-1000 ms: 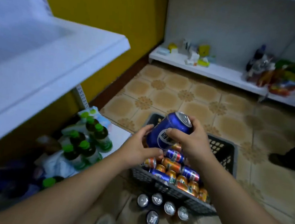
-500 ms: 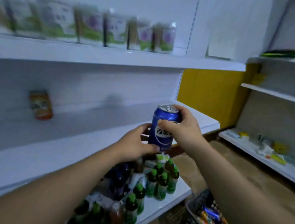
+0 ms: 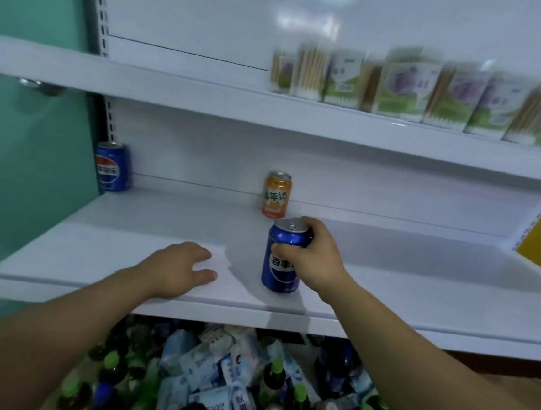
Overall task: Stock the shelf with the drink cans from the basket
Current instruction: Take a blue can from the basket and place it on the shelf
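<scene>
Head view: right hand grips blue can, left hand rests on shelf.

Only the person's arms and hands showed. The left forearm and the right forearm were bare along their whole visible length, broad near the camera and tapering to the wrists under the wide lens. The left hand and the right hand were bare as well, with smooth backs and rounded knuckles. Blur softened the fingers, so nails and finer marks could not be made out.
</scene>
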A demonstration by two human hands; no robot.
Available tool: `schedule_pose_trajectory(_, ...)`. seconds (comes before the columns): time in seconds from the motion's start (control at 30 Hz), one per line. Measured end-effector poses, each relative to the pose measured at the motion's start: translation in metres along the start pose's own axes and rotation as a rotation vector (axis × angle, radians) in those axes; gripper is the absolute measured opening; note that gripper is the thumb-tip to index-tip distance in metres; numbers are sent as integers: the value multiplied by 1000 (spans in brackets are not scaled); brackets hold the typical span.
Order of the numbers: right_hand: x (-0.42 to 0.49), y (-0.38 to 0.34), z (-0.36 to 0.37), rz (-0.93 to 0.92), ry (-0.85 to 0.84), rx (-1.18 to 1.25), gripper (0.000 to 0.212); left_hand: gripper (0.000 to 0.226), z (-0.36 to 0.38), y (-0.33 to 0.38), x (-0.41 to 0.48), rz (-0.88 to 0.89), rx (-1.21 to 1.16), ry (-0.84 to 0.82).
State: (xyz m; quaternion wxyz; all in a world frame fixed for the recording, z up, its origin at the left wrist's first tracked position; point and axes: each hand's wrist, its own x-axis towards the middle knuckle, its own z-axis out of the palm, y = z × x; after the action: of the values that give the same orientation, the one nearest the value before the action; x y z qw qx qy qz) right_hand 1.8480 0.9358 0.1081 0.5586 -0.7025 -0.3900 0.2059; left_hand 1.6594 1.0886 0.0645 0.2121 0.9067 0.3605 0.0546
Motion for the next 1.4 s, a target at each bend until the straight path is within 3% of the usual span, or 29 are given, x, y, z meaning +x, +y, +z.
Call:
schedule_pose_trajectory(0.17,33,-8,68,-59,-147,26,55,75,-39,-94,-13,-305,220,8)
schedule_pose_trajectory(0.27,52,-14,108,-110,-235,39,53,77,-46,-119,-17,-387,245,0)
schedule_pose_trajectory(0.43,91,-20,165,-110,-327,-13,52,75,-36,-125,-13,-373,261,54)
schedule_pose_trajectory(0.53,118,-24,198,-103,-352,-59,71,76,-36,-128,-11,-381,252,52)
schedule_pose_trajectory(0.6,135,-24,220,-145,-360,-88,81,83,-36,-129,-10,-375,244,69)
schedule_pose_trajectory(0.77,173,-22,263,-208,-314,-121,79,110,-36,-132,-13,-357,235,86)
schedule_pose_trajectory(0.9,200,-19,291,-260,-233,-171,84,89,-35,-135,-13,-353,254,105)
schedule_pose_trajectory(1.03,221,-18,313,-253,-222,-219,92,117,-34,-137,-13,-335,247,110)
schedule_pose_trajectory(1.2,234,-23,325,-291,-196,-245,87,104,-33,-139,-13,-335,232,128)
schedule_pose_trajectory(1.4,241,-24,338,-313,-159,-281,90,104,-35,-140,-13,-333,228,119)
